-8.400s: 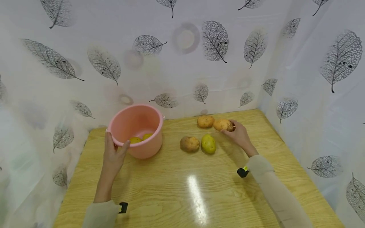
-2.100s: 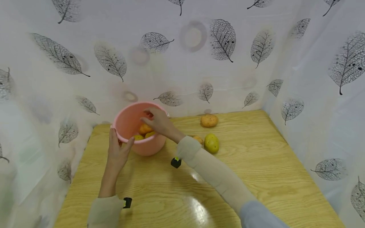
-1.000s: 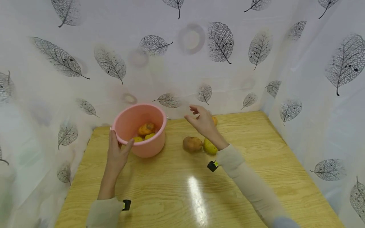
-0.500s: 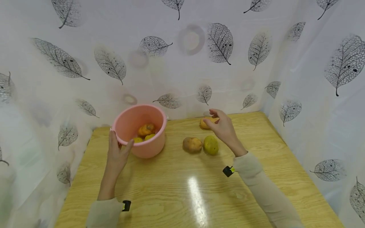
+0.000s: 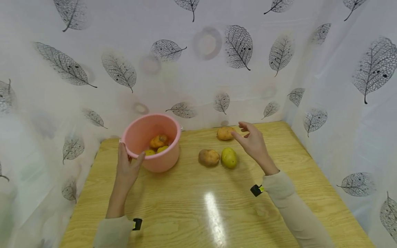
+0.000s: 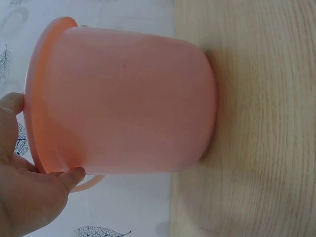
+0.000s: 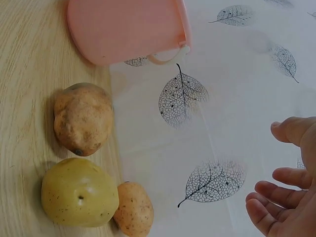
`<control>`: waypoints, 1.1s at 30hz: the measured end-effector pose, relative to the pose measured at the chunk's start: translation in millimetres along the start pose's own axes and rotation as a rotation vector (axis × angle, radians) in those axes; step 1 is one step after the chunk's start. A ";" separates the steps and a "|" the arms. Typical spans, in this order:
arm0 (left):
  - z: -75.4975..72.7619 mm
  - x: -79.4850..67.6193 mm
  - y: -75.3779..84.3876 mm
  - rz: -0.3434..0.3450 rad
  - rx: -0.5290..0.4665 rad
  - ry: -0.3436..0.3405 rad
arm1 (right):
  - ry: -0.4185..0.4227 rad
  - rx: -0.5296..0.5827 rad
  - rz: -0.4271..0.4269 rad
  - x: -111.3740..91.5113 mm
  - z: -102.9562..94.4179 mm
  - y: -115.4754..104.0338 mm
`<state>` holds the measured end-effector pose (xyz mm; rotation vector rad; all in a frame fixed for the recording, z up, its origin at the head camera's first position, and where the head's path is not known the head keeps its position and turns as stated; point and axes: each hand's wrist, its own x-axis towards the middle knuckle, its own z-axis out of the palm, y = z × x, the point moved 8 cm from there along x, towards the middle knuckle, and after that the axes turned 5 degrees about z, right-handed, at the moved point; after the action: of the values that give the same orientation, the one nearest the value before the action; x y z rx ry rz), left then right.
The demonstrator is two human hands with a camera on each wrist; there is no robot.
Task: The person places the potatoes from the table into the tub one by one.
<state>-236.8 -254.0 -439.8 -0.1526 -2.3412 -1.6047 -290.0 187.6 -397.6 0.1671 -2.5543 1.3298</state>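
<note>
At the table's back left stands a pink bucket (image 5: 158, 162). My left hand (image 5: 127, 172) grips its rim, thumb and fingers on either side of the wall, as the left wrist view shows. Inside lie a brownish potato (image 5: 159, 141) and two yellow-green rounded items (image 5: 150, 152). My right hand (image 5: 255, 144) is held above the table at the right, fingers parted and bent, holding nothing. Just left of its thumb is a tan potato (image 5: 225, 133) at the back edge. Nearer the front sit a brown potato (image 5: 209, 157) and a smooth yellow-green produce item (image 7: 80, 192) with a small dimple.
The wooden table (image 5: 173, 206) ends at a white curtain (image 5: 198, 82) with a leaf print, at the back and both sides. The bucket's handle (image 7: 168, 58) hangs on its side. A small black device (image 5: 256, 190) sits at my right wrist.
The potato my right hand held at first is now in the bucket. That hand left the bucket and moved right, past the tan potato. My left hand has stayed on the rim.
</note>
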 end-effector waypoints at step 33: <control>0.4 -0.7 2.9 0.011 -0.031 -0.001 | -0.126 -0.092 0.233 -43.8 45.4 79.2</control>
<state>-235.4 -252.5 -437.5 -0.1736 -2.3128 -1.6369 -273.1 195.3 -497.2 -0.0694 -2.8067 1.3130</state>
